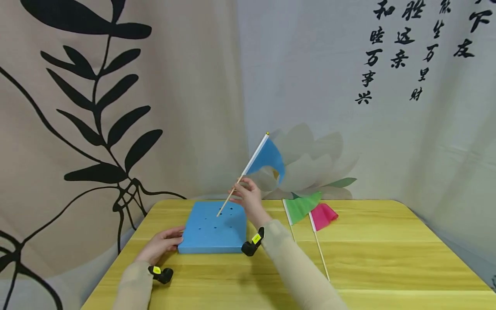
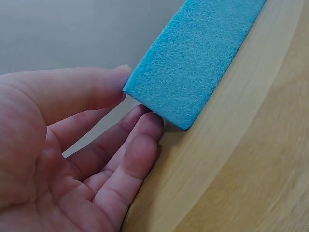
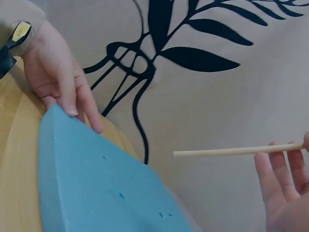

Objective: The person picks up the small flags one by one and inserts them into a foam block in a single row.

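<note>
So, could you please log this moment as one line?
left hand: steadies foam block | right hand: pinches blue flag stick, tilted above holes | green flag, pink flag: on table

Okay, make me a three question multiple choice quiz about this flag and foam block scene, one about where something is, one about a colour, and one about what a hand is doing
1. Where do the green flag and pink flag lie?
A. On the table, right of the foam block
B. Stuck in the block
C. On the floor

2. What colour is the flag being held?
A. Green
B. Blue
C. Pink

3. What is the left hand doing?
A. Holding a flag
B. Hanging off the table
C. Touching the block's corner

Answers: 1 A, both lie flat beside the block. 2 B, the right hand pinches its stick. 3 C, the fingers meet the corner.
</note>
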`<act>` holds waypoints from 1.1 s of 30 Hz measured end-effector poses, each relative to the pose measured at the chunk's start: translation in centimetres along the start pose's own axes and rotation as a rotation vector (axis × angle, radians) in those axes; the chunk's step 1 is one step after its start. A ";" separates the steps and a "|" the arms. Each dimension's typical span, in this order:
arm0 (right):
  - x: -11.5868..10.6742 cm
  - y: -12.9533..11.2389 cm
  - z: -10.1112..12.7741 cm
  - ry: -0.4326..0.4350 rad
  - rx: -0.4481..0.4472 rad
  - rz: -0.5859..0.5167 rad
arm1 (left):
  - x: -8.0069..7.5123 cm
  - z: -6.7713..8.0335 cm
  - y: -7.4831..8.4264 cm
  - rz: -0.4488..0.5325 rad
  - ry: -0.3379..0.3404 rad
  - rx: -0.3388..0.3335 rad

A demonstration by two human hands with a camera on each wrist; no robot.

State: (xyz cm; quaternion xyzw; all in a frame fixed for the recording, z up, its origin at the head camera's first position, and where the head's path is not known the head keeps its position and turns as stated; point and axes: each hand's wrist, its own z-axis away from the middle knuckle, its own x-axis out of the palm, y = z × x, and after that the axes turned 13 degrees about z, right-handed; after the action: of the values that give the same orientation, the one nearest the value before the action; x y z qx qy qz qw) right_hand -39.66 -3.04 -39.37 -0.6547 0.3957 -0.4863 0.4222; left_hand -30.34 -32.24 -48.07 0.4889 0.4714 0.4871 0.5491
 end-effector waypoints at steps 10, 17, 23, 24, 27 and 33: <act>3.1 2.1 -0.3 0.051 -0.022 0.043 | -0.1 -0.1 -0.2 0.008 0.037 -0.012; 4.0 3.2 0.0 0.061 -0.037 0.078 | 0.4 -0.1 0.3 0.003 0.034 0.000; 4.2 4.2 0.0 0.050 -0.006 0.104 | 0.7 -0.1 0.4 -0.001 0.024 0.001; 4.3 4.4 0.0 0.050 -0.002 0.114 | 0.6 -0.1 0.4 0.000 0.025 -0.002; 4.5 4.8 0.0 0.056 0.001 0.133 | 0.5 0.0 0.2 0.003 0.035 -0.010; 5.2 5.2 0.3 0.065 0.014 0.117 | 0.3 0.0 0.2 0.013 0.045 -0.020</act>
State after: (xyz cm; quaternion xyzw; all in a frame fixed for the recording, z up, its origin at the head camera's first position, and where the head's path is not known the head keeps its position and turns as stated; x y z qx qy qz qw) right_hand -38.83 -9.56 -42.69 -0.6114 0.4435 -0.4845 0.4413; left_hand -30.35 -31.89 -47.92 0.4752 0.4755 0.5062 0.5402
